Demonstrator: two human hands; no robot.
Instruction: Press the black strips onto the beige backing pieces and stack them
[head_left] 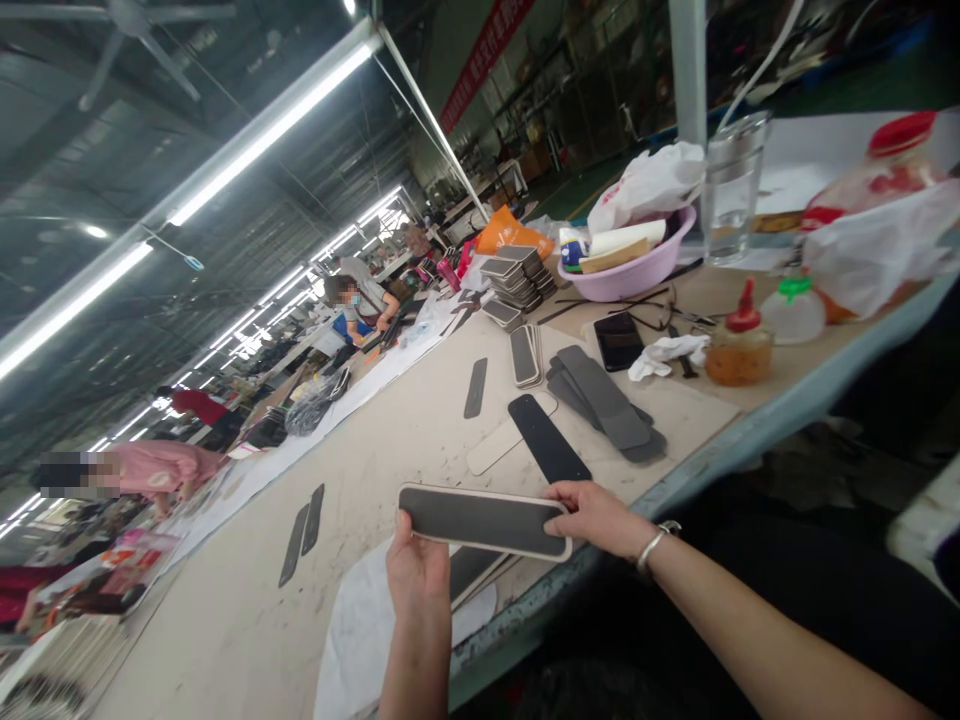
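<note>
A long, round-cornered strip (484, 520), dark grey with a pale border, is held level between my two hands above the table's near edge. My left hand (420, 575) grips its left end, thumb on top. At the other end, my right hand (592, 515) pinches the strip between thumb and fingers. Below it, more grey strips (476, 570) lie partly hidden on white paper (356, 620). Just beyond are a black strip (547, 440) resting on a pale strip (499, 445), and a fanned pile of plain grey strips (607, 400).
Stacked bordered pieces (514, 275) stand farther back, near a purple basin (630, 265) full of items. A phone (617, 340), a red-capped glue bottle (741, 345) and a glass (735, 200) sit at right. Thin grey strips (302, 535) lie at left. Co-workers sit along the far side.
</note>
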